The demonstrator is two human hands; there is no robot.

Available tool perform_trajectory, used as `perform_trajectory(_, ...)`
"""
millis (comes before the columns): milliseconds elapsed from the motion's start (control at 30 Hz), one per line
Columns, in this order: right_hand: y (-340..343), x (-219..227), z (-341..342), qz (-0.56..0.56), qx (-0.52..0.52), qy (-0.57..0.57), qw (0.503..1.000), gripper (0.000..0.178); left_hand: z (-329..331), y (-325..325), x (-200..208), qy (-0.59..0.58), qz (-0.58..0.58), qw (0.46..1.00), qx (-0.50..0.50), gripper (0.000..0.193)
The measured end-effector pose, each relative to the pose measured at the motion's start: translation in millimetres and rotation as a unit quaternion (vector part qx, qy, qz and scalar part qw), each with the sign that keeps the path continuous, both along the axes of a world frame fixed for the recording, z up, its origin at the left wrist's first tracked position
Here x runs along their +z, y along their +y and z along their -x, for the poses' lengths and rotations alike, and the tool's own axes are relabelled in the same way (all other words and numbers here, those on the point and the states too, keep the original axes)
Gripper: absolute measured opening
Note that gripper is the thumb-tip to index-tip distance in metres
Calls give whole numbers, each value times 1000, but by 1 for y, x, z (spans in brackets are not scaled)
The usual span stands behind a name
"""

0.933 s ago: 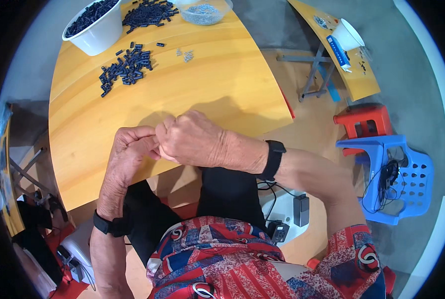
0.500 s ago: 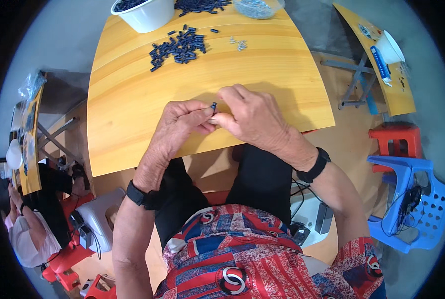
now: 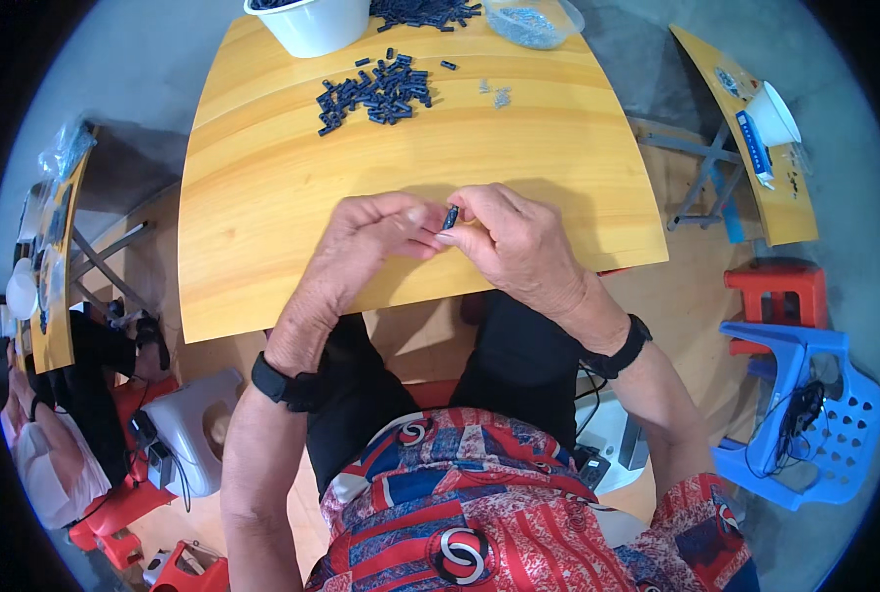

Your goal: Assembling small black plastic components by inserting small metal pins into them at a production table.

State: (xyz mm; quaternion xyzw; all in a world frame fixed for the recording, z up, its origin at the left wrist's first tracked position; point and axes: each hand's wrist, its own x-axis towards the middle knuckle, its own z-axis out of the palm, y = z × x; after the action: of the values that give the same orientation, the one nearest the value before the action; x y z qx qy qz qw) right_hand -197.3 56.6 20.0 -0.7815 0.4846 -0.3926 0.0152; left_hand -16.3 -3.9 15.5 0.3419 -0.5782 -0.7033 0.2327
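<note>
Dark tubular piece: While both hands meet above the near part of the wood-grain table [image 3: 262,217], one small dark tubular piece [image 3: 451,217] sits upright-ish at the right fingertips, off the tabletop.
Right hand: thumb and forefinger of the right hand [image 3: 524,237] pinch it.
Left hand: the left hand [image 3: 366,237] is just beside, thumb tip blurred; cannot tell whether its fingers touch or hold anything.
Loose stock: a pile of dark tubular pieces [image 3: 381,91] beyond the hands; a few silvery bits [image 3: 502,97] right of it.
Step in hand: appears to be two-handed fingertip work on one piece.
Next move: probably calls for a steady right pinch and careful left-finger alignment.
</note>
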Motion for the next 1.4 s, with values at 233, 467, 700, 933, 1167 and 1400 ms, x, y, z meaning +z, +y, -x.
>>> perform_trajectory(233,36,21,52,-61,-145,-130,979,24,-44,-22,-8,-8,119,962,247,19)
perform_trajectory(467,68,16,198,-103,-327,-157,926,28,-60,-49,-27,-47,181,928,322,18)
perform_trajectory(700,43,-73,267,-134,-344,118,922,22,-63,-49,-26,-72,191,925,322,16)
perform_trajectory(933,25,-89,274,-228,-352,144,896,28,-58,-40,-23,-41,136,926,350,14)
perform_trajectory(1167,16,51,215,-234,-294,-174,910,17,-51,-43,-22,-20,115,934,336,14)
perform_trajectory(1400,-34,111,66,-231,-42,-74,969,13,-55,-44,-24,-25,117,936,332,12)
